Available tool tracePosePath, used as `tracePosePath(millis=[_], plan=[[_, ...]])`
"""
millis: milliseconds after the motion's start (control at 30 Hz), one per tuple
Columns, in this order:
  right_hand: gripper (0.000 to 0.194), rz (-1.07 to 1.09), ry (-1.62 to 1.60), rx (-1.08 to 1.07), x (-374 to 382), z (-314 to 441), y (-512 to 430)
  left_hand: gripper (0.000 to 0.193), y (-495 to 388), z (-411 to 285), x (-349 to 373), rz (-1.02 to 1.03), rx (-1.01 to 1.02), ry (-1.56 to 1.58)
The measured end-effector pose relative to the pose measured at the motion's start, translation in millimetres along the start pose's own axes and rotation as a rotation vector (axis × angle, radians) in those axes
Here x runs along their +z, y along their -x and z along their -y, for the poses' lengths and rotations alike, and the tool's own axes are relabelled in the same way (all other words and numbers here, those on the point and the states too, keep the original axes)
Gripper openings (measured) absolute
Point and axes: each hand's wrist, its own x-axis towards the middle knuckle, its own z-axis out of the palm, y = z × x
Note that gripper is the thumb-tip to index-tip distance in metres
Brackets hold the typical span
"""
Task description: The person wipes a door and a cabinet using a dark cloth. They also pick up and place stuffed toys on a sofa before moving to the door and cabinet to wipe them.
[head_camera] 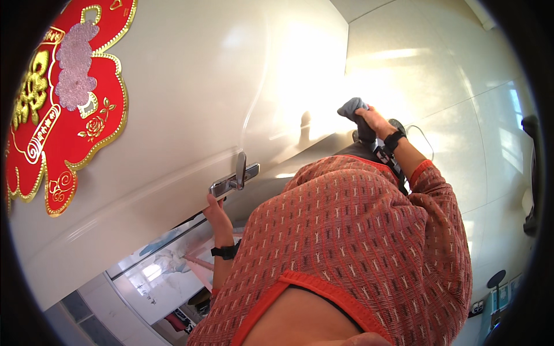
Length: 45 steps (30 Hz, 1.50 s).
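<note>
My left hand (218,216) grips the free edge of a white door (181,99), its thumb on the door's face just below the metal lever handle (240,171). The fingers behind the edge are mostly hidden. In my right hand (375,121) is a bunched grey cloth (354,108), held out in front of my body over the floor, apart from the door. A darker part of the cloth hangs below the hand. Bright glare lies across the door's lower part.
A red and gold festive decoration (104,95) is fixed to the door. Behind the door's edge stands a wardrobe (147,289) with glossy sliding panels and clothes inside. A thin cable (426,138) lies on the tiled floor (458,164). Dark and turquoise objects stand at the far right.
</note>
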Motion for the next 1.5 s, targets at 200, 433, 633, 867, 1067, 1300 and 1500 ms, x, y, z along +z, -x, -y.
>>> tracePosePath(millis=[200, 433, 633, 867, 1067, 1300, 1500], plan=[[0.027, 0.092, -0.051, -0.235, 21.9, 4.5, 34.0, 0.036, -10.9, 22.7, -31.2, -0.006, 0.035, -0.121], [0.025, -0.131, -0.347, -0.141, -12.8, 43.3, 56.0, 0.04, -30.7, 48.2, -62.5, 0.046, 0.339, -0.257], [0.023, -0.261, -0.473, -0.245, -86.2, 65.5, 73.8, 0.046, -47.0, 88.1, -43.1, -0.093, 0.353, -0.11], [0.027, -0.388, -0.467, -0.259, -168.0, 99.0, 77.3, 0.047, -9.0, 52.4, -9.5, -0.342, 0.325, -0.291], [0.026, -0.442, -0.531, -0.179, -255.6, 146.8, 60.8, 0.044, 21.4, 29.0, 40.6, -0.467, 0.058, -0.363], [0.035, -0.418, -0.5, -0.259, -344.4, 224.7, 98.6, 0.042, 69.7, -4.7, 163.3, -0.039, -0.69, -0.364], [0.028, -0.482, -0.578, -0.335, -382.4, 246.0, 104.2, 0.031, 34.9, -115.4, 309.5, 0.558, -0.226, -0.145]])
